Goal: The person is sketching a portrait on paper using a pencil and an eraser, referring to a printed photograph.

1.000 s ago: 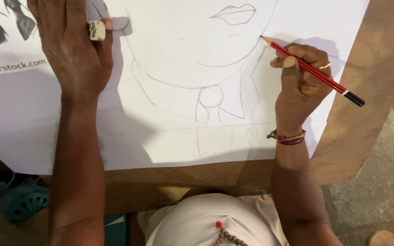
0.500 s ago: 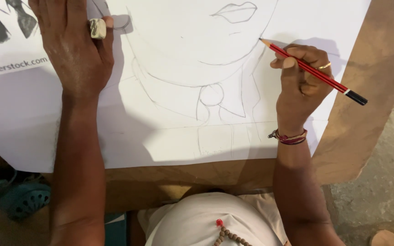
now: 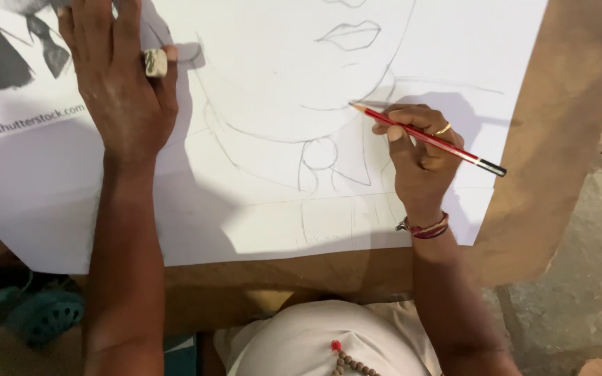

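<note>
Two hands are at work on one large white sheet of drawing paper (image 3: 259,209), which lies on a brown board (image 3: 559,139) that serves as my table. My right hand (image 3: 419,163) is clamped on a red pencil (image 3: 426,139), fingers closed round its shaft, the tip touching the paper near the jaw line of the pencil portrait (image 3: 301,90), toward the board's right edge. My left hand (image 3: 116,83) lies flat with fingers spread, pressing the sheet down near the far left corner, with a small white eraser (image 3: 155,62) tucked between its fingers; it half covers the printed reference photo (image 3: 15,56).

I judge smudging the main risk: the heel of my right hand rests on the drawn collar and tie (image 3: 322,157), and dragging it would smear the graphite. If the left hand lifts, the sheet could slide and throw the line off. Too much pressure could snap the point or score the paper.
</note>
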